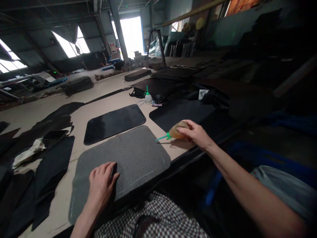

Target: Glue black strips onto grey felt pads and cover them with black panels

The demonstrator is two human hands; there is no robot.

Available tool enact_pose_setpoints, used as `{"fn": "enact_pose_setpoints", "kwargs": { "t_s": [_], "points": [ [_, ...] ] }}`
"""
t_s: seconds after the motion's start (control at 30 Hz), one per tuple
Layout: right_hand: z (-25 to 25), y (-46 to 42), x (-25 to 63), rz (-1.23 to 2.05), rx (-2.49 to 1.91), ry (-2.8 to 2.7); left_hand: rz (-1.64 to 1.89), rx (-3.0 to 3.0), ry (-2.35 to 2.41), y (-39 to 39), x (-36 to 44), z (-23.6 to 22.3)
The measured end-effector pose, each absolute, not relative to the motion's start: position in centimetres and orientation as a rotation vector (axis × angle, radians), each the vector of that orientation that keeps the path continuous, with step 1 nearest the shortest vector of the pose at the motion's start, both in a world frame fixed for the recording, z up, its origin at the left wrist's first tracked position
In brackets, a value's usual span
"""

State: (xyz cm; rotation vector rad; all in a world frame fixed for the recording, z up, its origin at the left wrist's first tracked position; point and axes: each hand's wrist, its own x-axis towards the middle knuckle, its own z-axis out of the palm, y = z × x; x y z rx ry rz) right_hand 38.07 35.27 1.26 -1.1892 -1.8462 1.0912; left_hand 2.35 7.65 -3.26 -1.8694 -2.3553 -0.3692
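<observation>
A grey felt-like mat (133, 155) with rounded corners lies on the table right in front of me. My left hand (101, 183) rests on its near edge, fingers curled round a small dark object I cannot make out. My right hand (196, 134) grips a small amber squeeze bottle (177, 130) lying sideways, its green nozzle pointing left toward the mat's right edge.
Two black mats (114, 122) (178, 114) lie beyond the grey one. A white squeeze bottle with a green tip (148, 97) stands further back. Black offcuts (47, 165), a crumpled rag (28, 153) and a phone (55, 134) sit at left. Stacked mats (158, 86) fill the far table.
</observation>
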Motion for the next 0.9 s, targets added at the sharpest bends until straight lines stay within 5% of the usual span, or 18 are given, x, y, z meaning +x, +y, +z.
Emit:
{"fn": "enact_pose_setpoints", "kwargs": {
  "t_s": [0.33, 0.9],
  "points": [
    [2.4, 35.3, 40.6, 1.239, -1.253, -1.552, -0.596, -1.797, -2.455, 5.2, 0.7, -2.5],
    [1.8, 30.7, 24.9, 2.004, -0.534, -1.206, -0.715, -1.453, -2.554, -3.2, -2.0, -2.3]
  ]
}}
